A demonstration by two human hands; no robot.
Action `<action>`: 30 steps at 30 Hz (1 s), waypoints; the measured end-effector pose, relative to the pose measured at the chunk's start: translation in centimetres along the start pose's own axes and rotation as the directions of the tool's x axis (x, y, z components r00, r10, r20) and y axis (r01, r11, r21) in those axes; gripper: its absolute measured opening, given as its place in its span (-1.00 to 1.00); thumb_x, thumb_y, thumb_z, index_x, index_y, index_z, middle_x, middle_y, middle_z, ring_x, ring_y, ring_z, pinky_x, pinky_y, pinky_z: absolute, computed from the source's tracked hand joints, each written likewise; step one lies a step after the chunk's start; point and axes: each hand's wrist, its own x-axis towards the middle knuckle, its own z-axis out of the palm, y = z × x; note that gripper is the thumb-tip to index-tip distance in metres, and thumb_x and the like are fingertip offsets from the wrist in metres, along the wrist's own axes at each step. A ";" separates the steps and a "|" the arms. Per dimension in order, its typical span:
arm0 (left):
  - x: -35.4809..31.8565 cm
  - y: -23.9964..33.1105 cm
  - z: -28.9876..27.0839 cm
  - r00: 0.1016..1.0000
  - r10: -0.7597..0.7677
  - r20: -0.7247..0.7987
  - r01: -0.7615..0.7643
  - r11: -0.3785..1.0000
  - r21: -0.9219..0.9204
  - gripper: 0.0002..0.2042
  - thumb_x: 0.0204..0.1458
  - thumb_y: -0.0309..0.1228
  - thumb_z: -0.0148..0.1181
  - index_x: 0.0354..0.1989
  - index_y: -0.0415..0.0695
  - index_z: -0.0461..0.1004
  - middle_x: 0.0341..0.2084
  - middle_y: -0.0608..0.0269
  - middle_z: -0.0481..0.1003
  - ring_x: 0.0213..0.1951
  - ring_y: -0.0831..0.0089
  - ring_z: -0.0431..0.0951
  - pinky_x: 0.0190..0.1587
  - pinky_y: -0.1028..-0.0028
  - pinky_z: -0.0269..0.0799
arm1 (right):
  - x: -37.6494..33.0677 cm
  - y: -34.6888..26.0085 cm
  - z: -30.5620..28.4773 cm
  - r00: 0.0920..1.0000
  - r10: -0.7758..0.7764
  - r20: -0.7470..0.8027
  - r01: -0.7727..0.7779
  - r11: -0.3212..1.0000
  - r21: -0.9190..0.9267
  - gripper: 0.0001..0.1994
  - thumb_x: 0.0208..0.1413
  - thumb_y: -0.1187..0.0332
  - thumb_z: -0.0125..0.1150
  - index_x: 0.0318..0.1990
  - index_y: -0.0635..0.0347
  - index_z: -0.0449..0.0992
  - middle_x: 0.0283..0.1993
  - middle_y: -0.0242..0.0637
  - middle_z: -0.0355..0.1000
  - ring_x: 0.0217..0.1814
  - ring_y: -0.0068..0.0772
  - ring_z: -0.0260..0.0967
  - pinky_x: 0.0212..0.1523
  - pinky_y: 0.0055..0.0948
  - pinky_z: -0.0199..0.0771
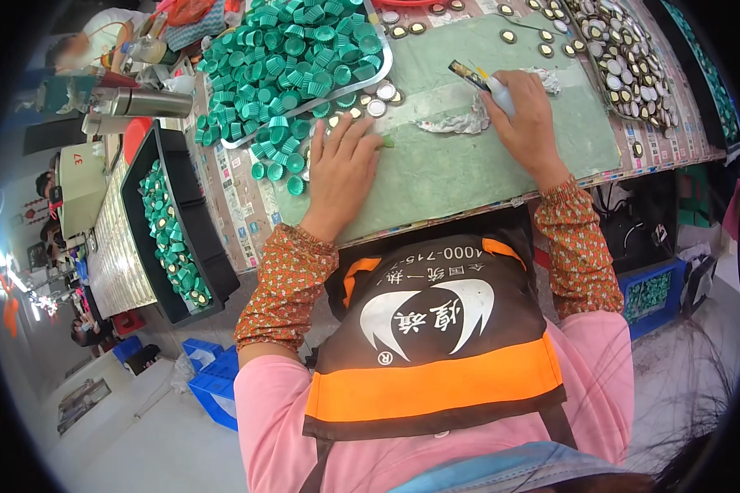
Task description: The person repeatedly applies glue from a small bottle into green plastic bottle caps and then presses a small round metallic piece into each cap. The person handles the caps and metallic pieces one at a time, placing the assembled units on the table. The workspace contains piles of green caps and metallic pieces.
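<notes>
My right hand (528,122) is wrapped round a small white squeeze bottle (500,97) with a thin yellow nozzle. Close to the nozzle is a narrow dark strip (469,76), and a crumpled white sheet (460,122) lies just under the bottle. My left hand (341,177) rests with fingers stretched forward, at the edge of a heap of green fluted cups (304,66). Several round metal caps (376,107) lie beyond its fingertips. By its thumb shows a small green piece (387,142); I cannot tell whether the thumb touches it.
A green mat (436,177) covers the worktable. A tray of round caps (621,74) stands at the right. Left of the table, a black crate (201,193) holds green cups with caps. A steel flask (152,102) and a person (111,37) are at the far left.
</notes>
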 end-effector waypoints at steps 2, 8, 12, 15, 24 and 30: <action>-0.2 -0.3 -0.1 0.999 -0.028 -0.019 0.028 1.000 0.000 -0.81 0.15 -0.37 0.25 -0.07 0.04 0.52 0.22 0.29 0.43 0.36 0.16 0.30 0.45 -0.05 -0.02 | -0.4 0.2 0.1 1.000 -0.007 0.015 0.008 1.000 -0.019 -0.72 0.07 0.44 0.35 -0.08 0.25 0.47 -0.14 -0.12 0.47 -0.09 0.02 0.36 -0.04 -0.11 0.40; -1.7 0.6 -1.6 0.999 -0.020 0.046 0.022 0.999 -0.046 -0.77 0.16 -0.32 0.25 -0.01 0.07 0.54 0.31 0.21 0.34 0.43 0.10 0.18 0.46 -0.13 -0.12 | 1.2 1.9 0.7 0.995 0.059 0.075 -0.047 0.987 -0.154 -0.72 0.09 0.41 0.33 -0.06 0.24 0.46 -0.14 -0.12 0.48 -0.07 0.02 0.36 -0.03 -0.10 0.41; -3.6 0.9 -3.1 0.996 -0.090 0.018 0.090 0.996 -0.019 -0.73 0.18 -0.28 0.24 0.05 0.08 0.54 0.34 0.16 0.30 0.45 0.05 0.12 0.46 -0.14 -0.17 | 1.4 3.0 0.5 0.985 0.163 0.055 -0.141 0.948 -0.284 -0.72 0.09 0.40 0.34 -0.06 0.22 0.47 -0.14 -0.11 0.46 -0.05 0.01 0.36 -0.02 -0.10 0.41; -5.7 0.6 -4.0 0.976 -0.210 0.051 0.207 0.976 0.065 -0.68 0.21 -0.22 0.22 0.14 0.13 0.52 0.41 0.08 0.19 0.49 -0.06 0.00 0.45 -0.20 -0.24 | 1.0 2.3 -0.2 0.995 0.095 -0.005 -0.092 0.949 -0.300 -0.71 0.07 0.40 0.34 -0.06 0.21 0.46 -0.13 -0.09 0.43 -0.04 0.00 0.34 -0.01 -0.10 0.41; -9.5 0.5 -3.5 0.827 -0.556 0.083 0.559 0.829 -0.018 -0.51 0.27 -0.11 0.14 0.38 0.28 0.33 0.53 -0.10 -0.11 0.51 -0.28 -0.17 0.36 -0.46 -0.37 | -0.9 -3.1 0.3 0.948 -0.008 0.317 -0.019 0.996 0.083 -0.70 0.03 0.45 0.35 -0.07 0.25 0.46 -0.08 -0.09 0.41 0.00 0.07 0.31 0.05 -0.09 0.37; -8.2 -0.3 -1.5 0.811 -0.580 0.078 0.585 0.809 -0.058 -0.53 0.31 -0.14 0.08 0.40 0.28 0.29 0.52 -0.19 -0.10 0.50 -0.29 -0.13 0.35 -0.46 -0.36 | 0.6 -1.4 2.4 0.983 -0.004 0.183 0.007 1.000 -0.019 -0.72 0.05 0.45 0.33 -0.07 0.25 0.49 -0.08 -0.11 0.44 0.01 0.04 0.32 0.05 -0.11 0.37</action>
